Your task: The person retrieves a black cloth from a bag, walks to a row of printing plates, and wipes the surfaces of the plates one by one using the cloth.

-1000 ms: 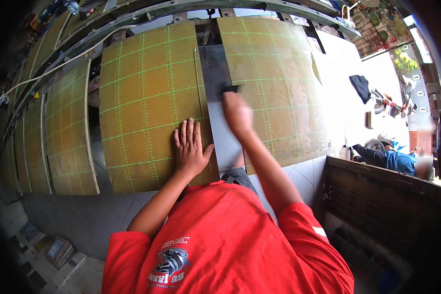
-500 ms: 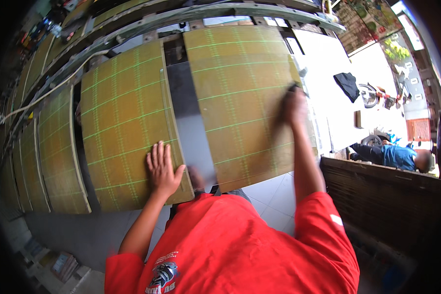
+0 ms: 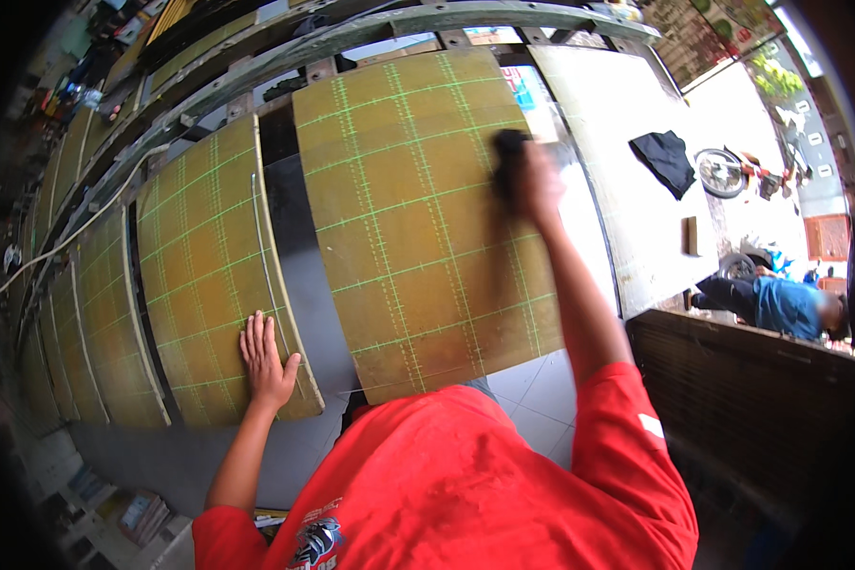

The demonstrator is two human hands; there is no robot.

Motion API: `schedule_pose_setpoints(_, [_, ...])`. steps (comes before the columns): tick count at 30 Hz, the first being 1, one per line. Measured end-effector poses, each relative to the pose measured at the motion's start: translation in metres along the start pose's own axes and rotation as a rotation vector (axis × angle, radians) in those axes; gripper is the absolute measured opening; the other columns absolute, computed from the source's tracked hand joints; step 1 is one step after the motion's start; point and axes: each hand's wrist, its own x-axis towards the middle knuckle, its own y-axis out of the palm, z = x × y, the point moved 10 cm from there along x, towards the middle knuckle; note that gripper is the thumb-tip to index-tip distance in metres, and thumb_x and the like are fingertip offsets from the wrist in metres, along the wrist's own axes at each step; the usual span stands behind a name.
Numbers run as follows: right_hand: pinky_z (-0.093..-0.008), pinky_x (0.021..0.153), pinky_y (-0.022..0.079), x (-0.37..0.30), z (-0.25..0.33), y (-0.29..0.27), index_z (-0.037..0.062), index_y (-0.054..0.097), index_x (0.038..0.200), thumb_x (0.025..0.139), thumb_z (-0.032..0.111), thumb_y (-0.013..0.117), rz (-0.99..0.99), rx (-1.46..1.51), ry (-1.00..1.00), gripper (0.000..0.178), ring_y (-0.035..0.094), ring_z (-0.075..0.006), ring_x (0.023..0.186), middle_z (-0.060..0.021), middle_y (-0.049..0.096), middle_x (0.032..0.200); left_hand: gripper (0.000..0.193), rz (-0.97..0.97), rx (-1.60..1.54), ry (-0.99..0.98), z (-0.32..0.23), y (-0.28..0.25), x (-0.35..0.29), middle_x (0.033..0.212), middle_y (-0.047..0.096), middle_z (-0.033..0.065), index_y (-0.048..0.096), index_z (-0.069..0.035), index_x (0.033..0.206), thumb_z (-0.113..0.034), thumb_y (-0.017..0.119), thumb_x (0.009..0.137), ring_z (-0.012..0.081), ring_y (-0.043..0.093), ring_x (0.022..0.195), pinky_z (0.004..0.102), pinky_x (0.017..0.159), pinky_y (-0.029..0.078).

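Observation:
My left hand lies flat with fingers spread, on the near right part of an olive-brown board marked with a bright green grid. A similar gridded board lies to its right, across a gap. Over that board's far right edge is my right hand, closed around a black object. The object is smeared by motion; it could be a pad or a brush, and I cannot tell which. Whether it touches the board is also unclear.
More gridded boards stand in a row at left. Behind runs a long metal rail. A pale table with a black cloth is at right. Beyond are a motorbike and a person in blue. A dark wooden panel stands at near right.
The view has shifted, so the boards now appear further left. My right hand remains near its board's right edge, still blurred with the black object. The left hand stays flat on its board.

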Motion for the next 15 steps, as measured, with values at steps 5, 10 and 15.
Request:
schedule_pose_setpoints(5, [-0.0511, 0.077, 0.05, 0.031, 0.002, -0.008, 0.005, 0.052, 0.104, 0.091, 0.028, 0.058, -0.066, 0.032, 0.051, 0.026, 0.063, -0.0398, 0.092, -0.0207, 0.064, 0.099, 0.076, -0.029, -0.015, -0.001, -0.002, -0.003, 0.003, 0.153, 0.024, 0.0222, 0.029, 0.002, 0.144, -0.045, 0.052, 0.088, 0.0391, 0.021, 0.142, 0.0542, 0.115, 0.012])
schedule_pose_setpoints(10, [-0.0472, 0.064, 0.053, -0.008, 0.196, 0.067, 0.0068, 0.052, 0.104, 0.094, 0.025, 0.052, -0.026, 0.204, -0.289, 0.021, 0.066, -0.0361, 0.078, -0.0184, 0.064, 0.094, 0.077, -0.032, -0.028, -0.016, 0.002, -0.005, 0.003, 0.153, 0.025, 0.0209, 0.029, 0.0, 0.144, -0.046, 0.054, 0.088, 0.038, 0.021, 0.142, 0.0536, 0.115, 0.012])
schedule_pose_setpoints(15, [-0.0419, 0.063, 0.055, -0.146, 0.363, 0.096, 0.0074, 0.051, 0.102, 0.09, 0.015, 0.049, 0.18, 0.22, -0.827, 0.014, 0.066, -0.03, 0.077, -0.0137, 0.06, 0.088, 0.076, -0.023, -0.034, -0.039, 0.004, -0.005, 0.003, 0.152, 0.026, 0.02, 0.032, -0.001, 0.144, -0.051, 0.05, 0.089, 0.0364, 0.022, 0.142, 0.053, 0.115, 0.012])
